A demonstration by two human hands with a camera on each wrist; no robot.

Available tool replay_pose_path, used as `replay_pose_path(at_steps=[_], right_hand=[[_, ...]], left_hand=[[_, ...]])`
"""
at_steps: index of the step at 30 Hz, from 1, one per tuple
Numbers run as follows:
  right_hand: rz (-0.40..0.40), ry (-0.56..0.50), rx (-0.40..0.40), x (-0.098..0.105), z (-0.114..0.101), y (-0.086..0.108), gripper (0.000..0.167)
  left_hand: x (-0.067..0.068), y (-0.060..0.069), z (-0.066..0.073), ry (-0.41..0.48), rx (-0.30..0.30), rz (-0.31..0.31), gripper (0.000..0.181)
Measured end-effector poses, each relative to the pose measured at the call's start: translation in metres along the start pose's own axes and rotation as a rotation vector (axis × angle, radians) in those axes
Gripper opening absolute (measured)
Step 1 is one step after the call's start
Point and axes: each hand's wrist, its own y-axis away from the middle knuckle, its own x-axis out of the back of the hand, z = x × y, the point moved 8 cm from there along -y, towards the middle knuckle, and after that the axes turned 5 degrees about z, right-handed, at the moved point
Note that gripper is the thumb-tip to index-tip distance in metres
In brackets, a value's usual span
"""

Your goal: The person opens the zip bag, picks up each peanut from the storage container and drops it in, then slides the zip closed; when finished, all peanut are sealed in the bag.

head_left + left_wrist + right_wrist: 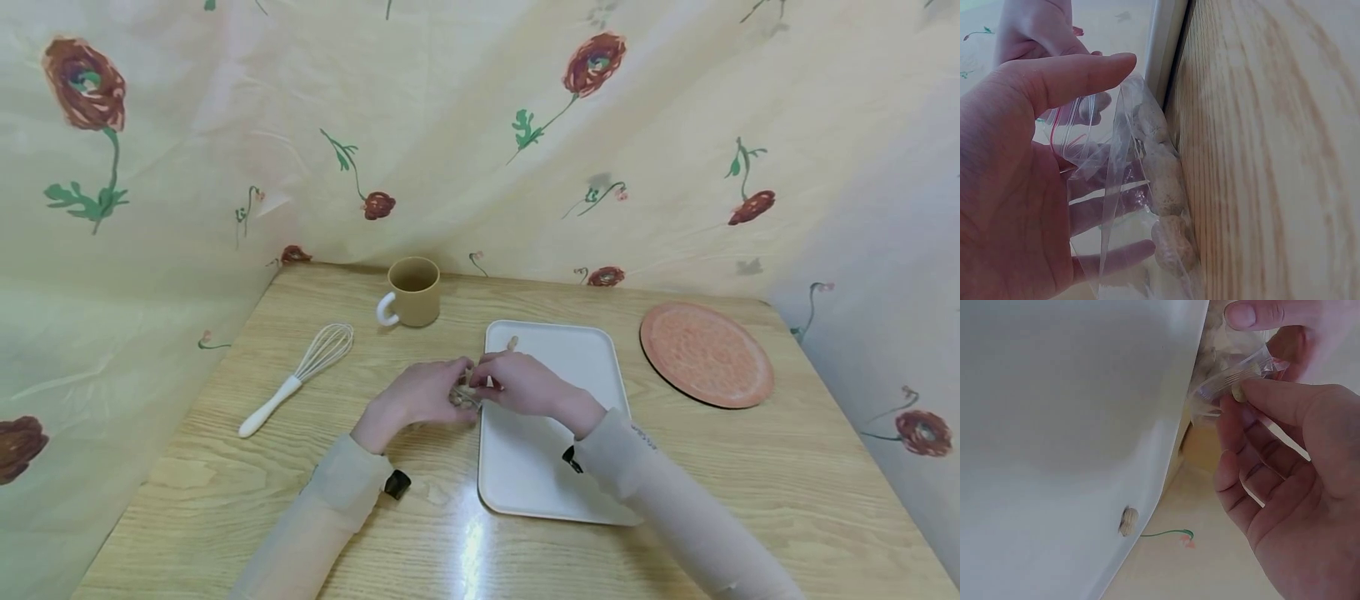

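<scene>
My left hand (420, 393) holds a clear zip bag (1110, 194) beside the tray's left edge. In the left wrist view the thumb is in front of the bag and the fingers lie behind it. Several unshelled peanuts (1169, 187) show through the plastic. At the bag's mouth, my right hand (528, 385) pinches a peanut (1239, 392) between thumb and fingers; only its end shows. Another peanut (1128, 521) lies on the white tray (555, 471), near its far left corner.
Behind the hands stands a tan mug (416, 302) with a white handle. A white-handled whisk (292, 383) lies to the left. On the right is a round, pinkish-orange mat (707, 354). Flower-patterned cloth (450, 167) hangs behind the wooden table (712, 475).
</scene>
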Motion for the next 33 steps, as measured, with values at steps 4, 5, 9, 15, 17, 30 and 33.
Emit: replay_pose_path(at_steps=[4,5,9,15,17,30,33], right_hand=[[-0.016,-0.029,-0.005,-0.003,-0.001,-0.002,0.01],[-0.02,-0.032,-0.008,-0.005,0.0,-0.002,0.01],[-0.024,-0.032,-0.017,-0.007,0.0,-0.002,0.01],[0.003,-0.027,-0.022,0.0,0.0,0.001,0.011],[0.009,-0.021,-0.022,0.002,0.0,0.001,0.012],[0.017,-0.018,-0.029,0.008,0.004,0.003,0.013],[0.018,-0.034,-0.039,0.013,0.008,0.004,0.014]], left_hand=[[-0.001,0.0,0.0,0.009,0.005,0.001,0.062],[-0.001,0.0,-0.001,0.01,0.005,0.001,0.062],[-0.001,0.0,0.0,0.011,0.002,0.002,0.061],[0.0,0.0,0.0,0.011,0.008,-0.004,0.063],[0.0,0.0,0.001,0.01,0.006,-0.002,0.064],[0.0,0.0,0.0,-0.001,0.002,-0.001,0.067],[0.0,-0.001,0.0,-0.007,0.007,-0.007,0.071]])
